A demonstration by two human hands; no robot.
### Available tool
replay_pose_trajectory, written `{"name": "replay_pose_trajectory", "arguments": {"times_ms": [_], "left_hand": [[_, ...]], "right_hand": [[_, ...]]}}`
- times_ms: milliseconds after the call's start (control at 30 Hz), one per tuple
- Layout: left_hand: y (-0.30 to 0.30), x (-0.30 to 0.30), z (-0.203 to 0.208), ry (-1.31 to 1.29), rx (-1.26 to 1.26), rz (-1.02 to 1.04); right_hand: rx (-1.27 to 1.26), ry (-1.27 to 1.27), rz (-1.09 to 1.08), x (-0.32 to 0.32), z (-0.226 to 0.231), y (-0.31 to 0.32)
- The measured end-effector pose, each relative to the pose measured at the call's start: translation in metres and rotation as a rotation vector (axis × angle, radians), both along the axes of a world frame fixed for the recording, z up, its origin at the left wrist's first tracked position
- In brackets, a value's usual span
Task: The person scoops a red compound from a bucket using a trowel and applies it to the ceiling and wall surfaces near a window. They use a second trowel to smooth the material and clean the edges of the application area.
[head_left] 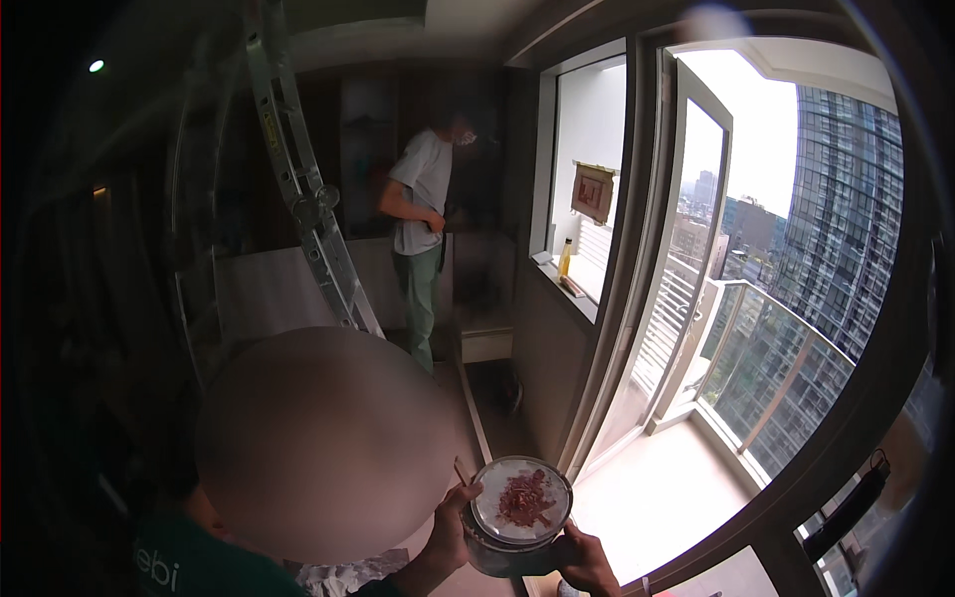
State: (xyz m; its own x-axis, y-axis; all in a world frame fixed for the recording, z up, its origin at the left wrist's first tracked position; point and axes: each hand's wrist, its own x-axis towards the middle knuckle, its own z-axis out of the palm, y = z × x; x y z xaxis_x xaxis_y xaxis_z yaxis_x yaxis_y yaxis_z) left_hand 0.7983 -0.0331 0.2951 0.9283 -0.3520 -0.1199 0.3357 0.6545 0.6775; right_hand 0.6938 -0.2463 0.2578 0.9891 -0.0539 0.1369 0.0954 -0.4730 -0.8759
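My left hand (448, 532) is closed on the left side of a round tin (512, 557), its thumb up by the rim. The tin's pale round top (490, 514) carries a patch of crumbly reddish-brown material (527, 499). A short thin brown stick (461, 471) pokes up beside my left thumb; how it is held cannot be made out. My right hand (587, 559) grips the tin's lower right side, thumb against the wall. Fingers under the tin are hidden.
Close on my left is a person in a dark green shirt (219, 557). Another person (423, 189) stands farther back beside a metal ladder (308, 189). An open glass door (686, 249) leads to a balcony. On the window sill stands a yellow bottle (565, 259).
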Motion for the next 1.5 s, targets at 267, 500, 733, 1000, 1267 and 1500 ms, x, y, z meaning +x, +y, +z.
{"name": "replay_pose_trajectory", "arguments": {"times_ms": [267, 500, 733, 1000, 1267, 1500], "left_hand": [[-0.071, 0.031, -0.028, 0.072, 0.103, 0.536], [-0.102, -0.004, -0.025, 0.146, 0.077, 0.939], [-0.106, -0.010, -0.047, 0.207, 0.081, 1.065], [-0.100, 0.000, -0.087, 0.295, 0.099, 1.193], [-0.086, 0.056, -0.157, 0.415, 0.132, 1.262], [-0.102, 0.185, -0.248, 0.479, 0.133, 1.126]], "right_hand": [[0.042, 0.156, 0.398, 0.123, 0.001, -0.084], [-0.078, 0.128, 0.804, 0.181, 0.004, -0.113], [-0.109, 0.089, 0.985, 0.205, -0.024, -0.109], [-0.145, 0.271, 1.088, 0.226, -0.080, -0.096], [-0.017, 0.264, 1.107, 0.267, -0.162, -0.069], [-0.140, 0.408, 1.115, 0.401, -0.266, -0.089]]}}
